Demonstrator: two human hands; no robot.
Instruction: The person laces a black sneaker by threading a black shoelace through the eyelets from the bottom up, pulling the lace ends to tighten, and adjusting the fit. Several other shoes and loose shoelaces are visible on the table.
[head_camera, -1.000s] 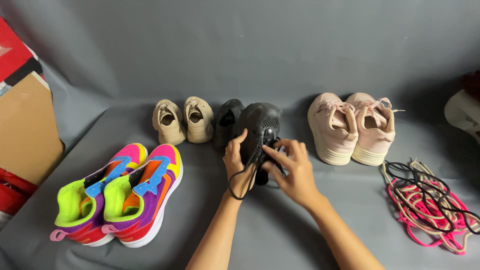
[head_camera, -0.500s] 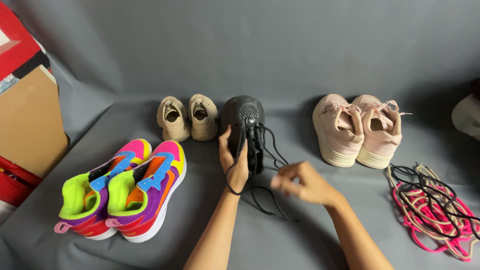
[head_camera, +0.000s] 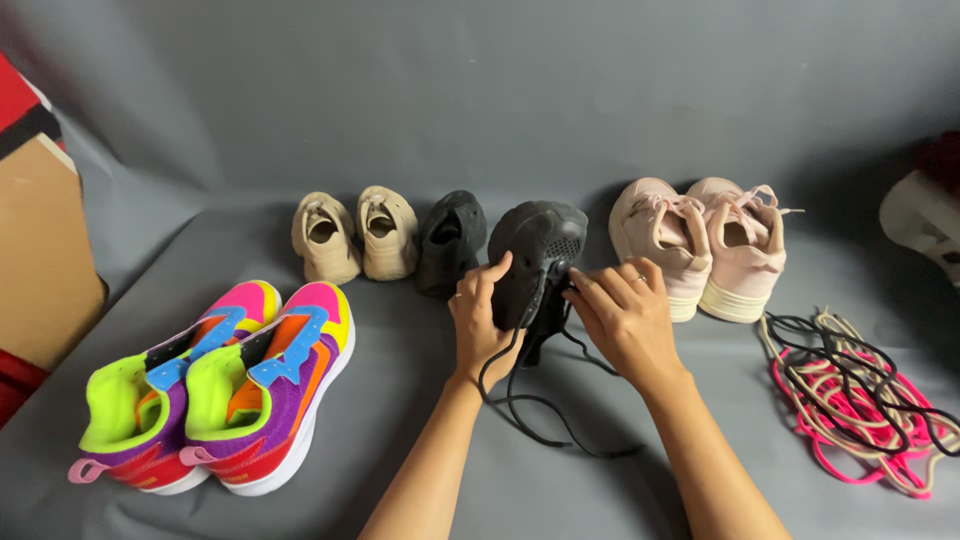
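Head view, hands: the left hand (head_camera: 480, 322) grips the side of a black mesh sneaker with a perforated toe (head_camera: 538, 260), fingers curled and clamped on its upper, thumb raised against the shoe
Right hand: the right hand (head_camera: 622, 318) touches the same shoe from the other side, fingers bent together at the lacing area; whether they pinch the lace I cannot tell
Held shoe: tipped up on end, toe upward, lifted between both hands above the grey cloth surface (head_camera: 400, 400), near the middle of the shoe row
Lace: a thin black shoelace (head_camera: 545, 420) hangs from the shoe and trails in loops on the cloth between the forearms
Neighbour: the second black sneaker (head_camera: 450, 240) stands just left of the held one
Further left: a pair of small beige shoes (head_camera: 352, 234)
Right: a pair of pale pink sneakers (head_camera: 700, 245)
Front left: a pair of multicoloured neon sneakers (head_camera: 215, 385)
Far right: a tangled heap of pink, black and cream laces (head_camera: 860, 400)
Left edge: a brown cardboard box (head_camera: 35, 260)
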